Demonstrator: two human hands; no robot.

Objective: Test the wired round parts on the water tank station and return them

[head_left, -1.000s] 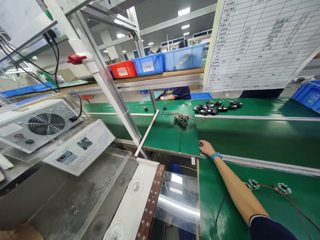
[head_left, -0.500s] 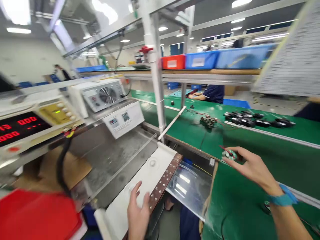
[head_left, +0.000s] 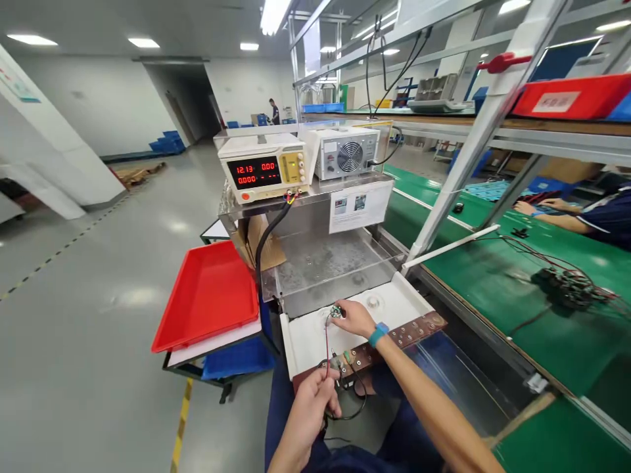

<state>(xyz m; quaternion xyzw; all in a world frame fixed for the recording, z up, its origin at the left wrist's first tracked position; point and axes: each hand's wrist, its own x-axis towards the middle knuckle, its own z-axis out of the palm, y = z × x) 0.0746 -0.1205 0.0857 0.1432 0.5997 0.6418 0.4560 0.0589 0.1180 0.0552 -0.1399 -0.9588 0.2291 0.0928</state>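
Between the fingertips of my right hand (head_left: 359, 319) is a small round circuit board (head_left: 336, 312), held over a white tray-like surface (head_left: 308, 341). A thin red wire (head_left: 327, 341) runs down from the board to my left hand (head_left: 311, 401), whose thumb and fingers pinch it. Just beyond my left hand, a brown strip with metal studs (head_left: 414, 330) edges the white surface. Small connectors, one green (head_left: 347, 357), sit on this strip, and a black cable (head_left: 363, 401) loops below them.
A power supply (head_left: 261, 171) with red digits stands beside a fan-faced unit (head_left: 348, 154) on the shelf ahead. To the left is a red tray (head_left: 211, 292) on a cart. Wired parts (head_left: 566, 287) lie on the green bench (head_left: 473, 276) at right, where another person's hands (head_left: 537, 207) work.
The view has swung left. My right hand has brought the circuit board from the green bench to the white surface. My left hand, open before, now pinches the red wire.
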